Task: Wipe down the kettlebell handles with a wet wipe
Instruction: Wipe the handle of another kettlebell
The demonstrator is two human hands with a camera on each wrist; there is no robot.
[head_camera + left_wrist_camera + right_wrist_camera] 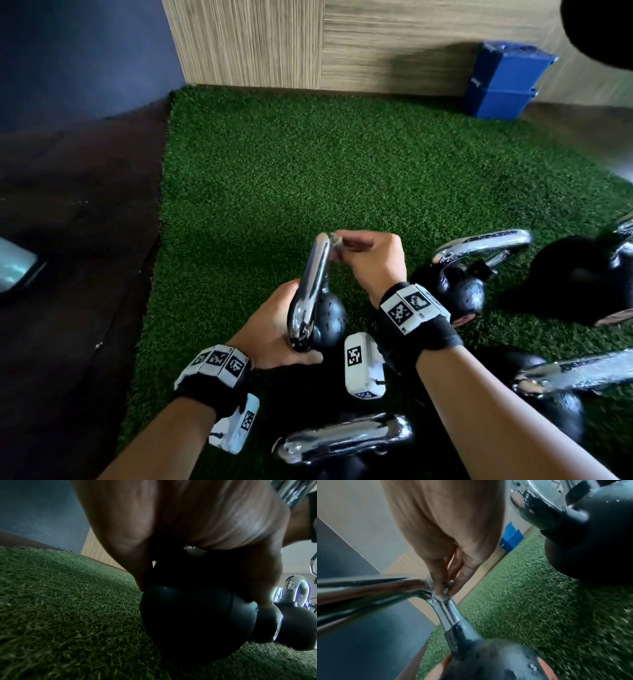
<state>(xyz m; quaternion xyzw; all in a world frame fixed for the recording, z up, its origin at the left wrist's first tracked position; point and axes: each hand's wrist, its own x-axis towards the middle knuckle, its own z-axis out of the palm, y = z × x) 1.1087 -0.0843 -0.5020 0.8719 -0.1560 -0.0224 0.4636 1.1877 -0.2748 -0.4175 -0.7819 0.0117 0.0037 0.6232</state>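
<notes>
A small kettlebell with a black ball (pixel 331 320) and a chrome handle (pixel 313 274) stands tilted on the green turf. My left hand (pixel 274 332) grips it at the near end of the handle, where handle meets ball. The left wrist view shows that hand (pixel 188 520) curled over the ball (pixel 188 622). My right hand (pixel 370 257) pinches a small pale wet wipe (pixel 337 244) against the far top corner of the handle. In the right wrist view the fingertips (pixel 438 588) press on that chrome corner (pixel 435 599); the fingers hide most of the wipe.
Several other chrome-handled kettlebells lie close by on the turf (pixel 342 171): one to the right (pixel 459 284), one at the far right (pixel 582 284), one at the near right (pixel 555 390) and one nearest me (pixel 342 438). Blue boxes (pixel 503 85) stand by the wood wall. Dark floor borders the turf on the left.
</notes>
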